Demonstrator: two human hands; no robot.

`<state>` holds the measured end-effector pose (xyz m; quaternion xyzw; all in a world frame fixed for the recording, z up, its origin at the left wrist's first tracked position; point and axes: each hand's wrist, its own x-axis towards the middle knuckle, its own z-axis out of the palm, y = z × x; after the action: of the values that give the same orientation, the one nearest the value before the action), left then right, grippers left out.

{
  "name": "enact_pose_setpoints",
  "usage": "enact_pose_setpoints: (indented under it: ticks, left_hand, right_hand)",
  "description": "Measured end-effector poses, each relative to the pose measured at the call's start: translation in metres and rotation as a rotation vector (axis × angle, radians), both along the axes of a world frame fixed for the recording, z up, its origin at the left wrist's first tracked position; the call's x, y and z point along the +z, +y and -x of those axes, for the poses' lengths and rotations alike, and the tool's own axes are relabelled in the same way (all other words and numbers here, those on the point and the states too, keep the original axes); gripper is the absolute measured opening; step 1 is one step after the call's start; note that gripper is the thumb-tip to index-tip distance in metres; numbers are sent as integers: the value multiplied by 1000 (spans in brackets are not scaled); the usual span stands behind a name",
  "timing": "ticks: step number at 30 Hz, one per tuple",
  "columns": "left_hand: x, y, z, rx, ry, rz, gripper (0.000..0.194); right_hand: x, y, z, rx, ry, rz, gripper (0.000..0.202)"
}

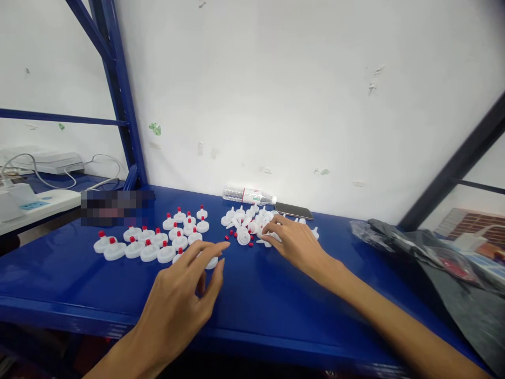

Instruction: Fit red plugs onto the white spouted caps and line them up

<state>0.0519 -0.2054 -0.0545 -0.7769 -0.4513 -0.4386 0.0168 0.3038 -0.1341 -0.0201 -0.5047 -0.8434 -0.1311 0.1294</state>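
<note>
Palm-down, the left hand (185,295) hovers with fingers spread by a red-capped white disc (212,261); the right hand (294,243) reaches forward, fingers loosely open among uncapped white discs (248,223) on the blue counter (256,295).

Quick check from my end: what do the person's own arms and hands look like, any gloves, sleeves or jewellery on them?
Both are bare. The left hand and right hand wear no gloves, and no rings, watch or bracelet show. Both forearms are uncovered as far as the picture's lower edge, with no sleeve in view.
</note>
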Motion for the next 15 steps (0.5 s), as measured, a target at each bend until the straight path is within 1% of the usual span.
enact_pose_setpoints:
  ticks: [2,5,8,10,12,13,15]
  left_hand:
    - [-4,-1,-1,-48,3,5,29]
    - [-10,2,-1,-75,30,31,28]
    - [-12,4,-1,-83,47,56,29]
    - [-11,4,-2,-84,42,78,29]
    - [-9,3,-4,-75,29,109,31]
    - [-8,3,-5,-73,21,127,34]
    - [-6,2,-7,-96,6,171,41]
  right_hand:
    - [1,-2,-2,-2,10,7,27]
    - [-2,-2,-6,1,-4,47,40]
    - [-1,-2,-9,6,12,80,37]
    - [5,-5,-9,13,123,102,34]
    - [13,-10,-5,63,324,197,33]
    - [16,-14,-1,108,432,284,34]
    - [19,-22,9,209,608,512,33]
